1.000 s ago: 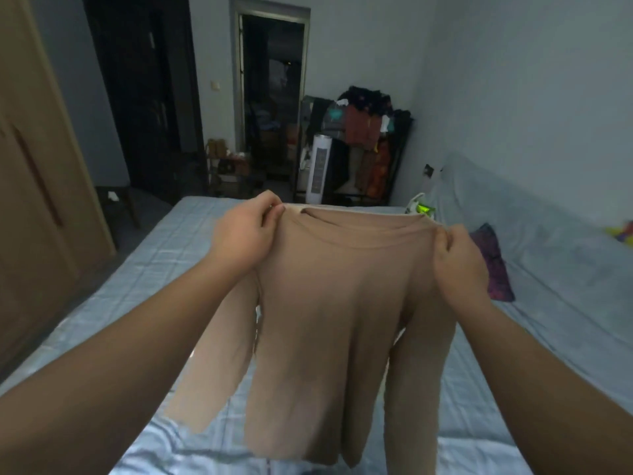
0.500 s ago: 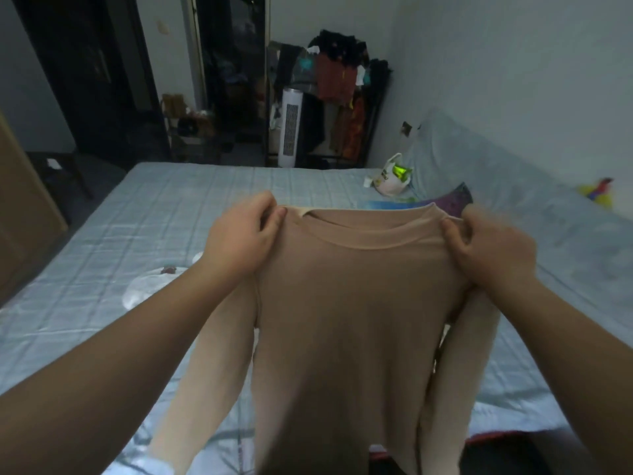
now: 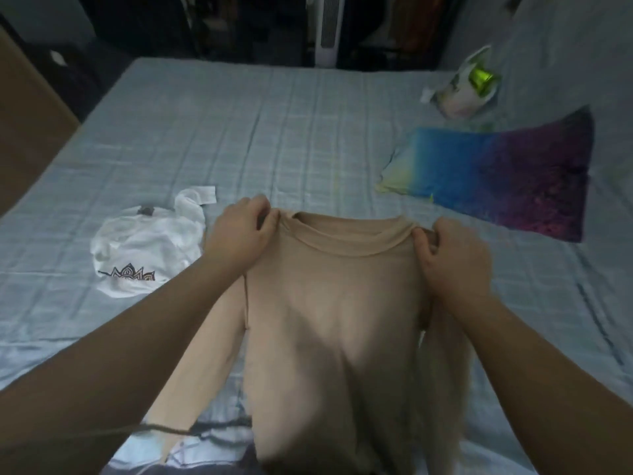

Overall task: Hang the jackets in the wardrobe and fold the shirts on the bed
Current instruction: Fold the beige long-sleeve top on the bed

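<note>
2 bare forearms, no sleeves, rings or watch visible.

No legible text anywhere, only a dark ornamental print on the white shirt (image 3: 144, 245)

A pillow (image 3: 507, 180), blue fading to purple with a yellow-green edge, lay at the right, near the wall. Beyond it sat a white bag (image 3: 462, 87) with a shiny green patch. A white tower fan (image 3: 327, 29) stood on the floor past the far end, dark clutter around it.
</note>
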The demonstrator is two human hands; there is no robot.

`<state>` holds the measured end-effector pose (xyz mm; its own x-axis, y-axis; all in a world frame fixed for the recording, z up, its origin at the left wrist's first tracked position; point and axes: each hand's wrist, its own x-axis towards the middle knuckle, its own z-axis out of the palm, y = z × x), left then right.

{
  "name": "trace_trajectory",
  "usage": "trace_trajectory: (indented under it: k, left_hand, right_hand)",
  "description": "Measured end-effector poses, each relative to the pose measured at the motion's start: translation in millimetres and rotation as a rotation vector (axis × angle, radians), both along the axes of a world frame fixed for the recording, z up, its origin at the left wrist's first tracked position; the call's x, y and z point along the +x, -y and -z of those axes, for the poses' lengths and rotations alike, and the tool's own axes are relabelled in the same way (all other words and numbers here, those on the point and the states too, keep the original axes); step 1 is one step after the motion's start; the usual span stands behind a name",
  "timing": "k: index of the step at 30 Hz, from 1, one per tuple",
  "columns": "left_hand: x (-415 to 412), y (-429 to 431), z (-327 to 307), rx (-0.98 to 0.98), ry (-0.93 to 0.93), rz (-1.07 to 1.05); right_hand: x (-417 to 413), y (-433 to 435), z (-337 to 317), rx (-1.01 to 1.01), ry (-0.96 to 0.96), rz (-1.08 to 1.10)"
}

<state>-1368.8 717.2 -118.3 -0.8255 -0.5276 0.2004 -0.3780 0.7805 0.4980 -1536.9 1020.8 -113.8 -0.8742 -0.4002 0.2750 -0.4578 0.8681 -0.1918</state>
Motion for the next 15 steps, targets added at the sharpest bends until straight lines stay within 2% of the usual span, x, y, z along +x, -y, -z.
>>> trace_trajectory:
  k: [7,15]
  left_hand:
    - [-114,40,159,-0.084,0.347,-0.075]
    - [-220,97,346,-0.204,0.485,-0.089]
  right_hand:
    - [-119,67,166,0.19,0.158,-0.038]
    - [-234,132,348,0.292,0.14,-0.098]
